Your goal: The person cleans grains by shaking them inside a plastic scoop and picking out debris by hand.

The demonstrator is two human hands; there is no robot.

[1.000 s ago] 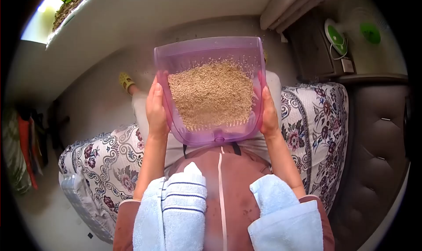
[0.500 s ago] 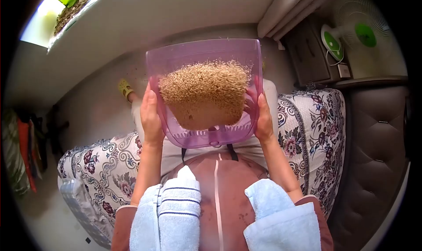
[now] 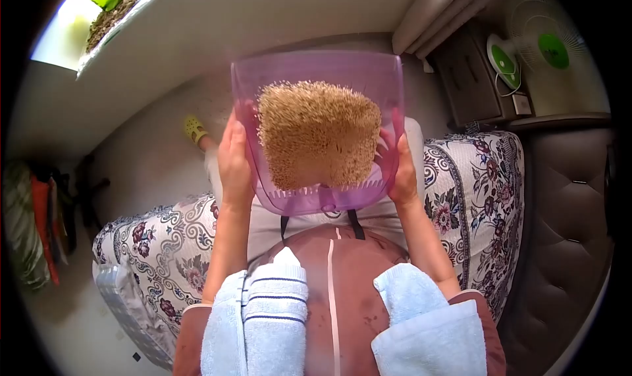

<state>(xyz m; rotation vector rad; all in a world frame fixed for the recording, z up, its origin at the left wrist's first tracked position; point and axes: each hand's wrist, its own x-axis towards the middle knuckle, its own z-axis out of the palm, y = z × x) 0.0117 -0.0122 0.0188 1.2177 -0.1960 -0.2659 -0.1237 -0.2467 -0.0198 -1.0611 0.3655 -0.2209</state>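
Observation:
I hold a see-through purple dustpan [image 3: 309, 65] in front of me, with a row of teeth near its closer end. My left hand [image 3: 235, 159] is closed on its left side, thumb along the outer wall. On the opposite side, my right hand [image 3: 403, 172] grips it the same way, and some fingers show dimly through the plastic. A mass of straw-coloured grain [image 3: 319, 132] fills the middle of the dustpan. Its grains are streaked by motion and seem to be in the air above the bottom.
A flowered bedspread [image 3: 158, 257] lies under and beside my legs. Light blue towels [image 3: 276, 317] hang over my front. To the right are a dark padded headboard [image 3: 566, 238], a nightstand [image 3: 467, 80] and a fan [image 3: 553, 50]. More grain-like material [image 3: 115, 24] lies at upper left beside a green object.
The grain has shifted from a spread-out, flying shape to a more compact block. The dustpan and both hands sit slightly farther right and up in the view.

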